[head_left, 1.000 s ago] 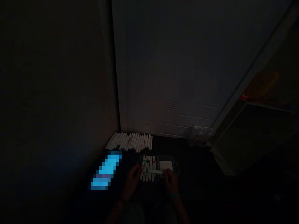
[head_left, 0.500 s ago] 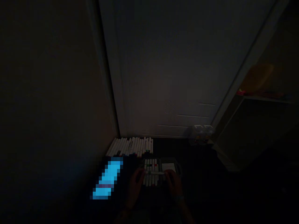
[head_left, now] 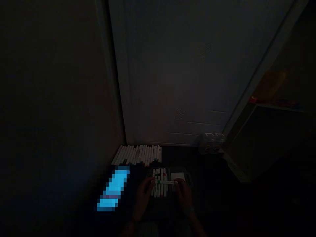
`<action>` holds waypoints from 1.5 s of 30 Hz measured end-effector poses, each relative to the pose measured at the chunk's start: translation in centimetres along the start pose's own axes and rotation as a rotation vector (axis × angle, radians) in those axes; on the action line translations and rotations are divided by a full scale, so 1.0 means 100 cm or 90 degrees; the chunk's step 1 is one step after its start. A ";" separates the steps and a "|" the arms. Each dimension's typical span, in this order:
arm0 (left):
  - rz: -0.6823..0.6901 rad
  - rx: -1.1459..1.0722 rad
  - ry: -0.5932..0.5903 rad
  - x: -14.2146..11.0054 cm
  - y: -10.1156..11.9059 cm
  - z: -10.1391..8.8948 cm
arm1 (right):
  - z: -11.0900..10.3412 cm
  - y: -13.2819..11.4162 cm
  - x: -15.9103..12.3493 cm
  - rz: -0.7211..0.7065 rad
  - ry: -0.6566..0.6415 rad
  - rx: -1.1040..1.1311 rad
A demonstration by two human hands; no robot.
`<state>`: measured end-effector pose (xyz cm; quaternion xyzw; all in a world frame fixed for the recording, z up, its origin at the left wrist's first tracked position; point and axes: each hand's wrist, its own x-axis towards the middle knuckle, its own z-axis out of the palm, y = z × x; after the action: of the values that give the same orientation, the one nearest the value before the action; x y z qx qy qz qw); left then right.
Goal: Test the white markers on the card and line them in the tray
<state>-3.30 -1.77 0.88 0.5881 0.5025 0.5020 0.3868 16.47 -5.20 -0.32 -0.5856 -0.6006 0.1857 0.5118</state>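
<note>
A white marker (head_left: 166, 182) with a green band lies sideways between my two hands. My left hand (head_left: 146, 188) pinches its left end, and my right hand (head_left: 182, 190) grips the right end. Beneath it is an open clear plastic case (head_left: 189, 177). Several white markers (head_left: 158, 191) stand side by side in the case's left half, some with green, dark or red bands. A white card or paper (head_left: 177, 176) lies in the right half, partly covered by my right hand.
Along the wall at the back left lies a row of several white markers (head_left: 138, 155) with coloured ends. A bright blue, pixelated screen-like shape (head_left: 113, 189) is at the left. Two clear handled containers (head_left: 212, 144) stand at the back right. The room is very dark.
The marker between my hands has turned a little, so its green band and print show more clearly. Both hands stay in nearly the same place.
</note>
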 end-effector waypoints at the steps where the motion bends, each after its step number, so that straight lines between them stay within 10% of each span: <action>1: -0.002 -0.003 -0.001 0.000 -0.002 0.000 | 0.000 0.001 0.000 -0.005 -0.003 -0.008; 45: -0.024 0.004 0.008 0.000 -0.003 0.001 | -0.004 -0.002 -0.001 -0.022 -0.026 -0.005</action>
<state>-3.30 -1.73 0.54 0.5769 0.5174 0.4966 0.3911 16.64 -5.46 -0.01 -0.5733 -0.6215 0.1862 0.5004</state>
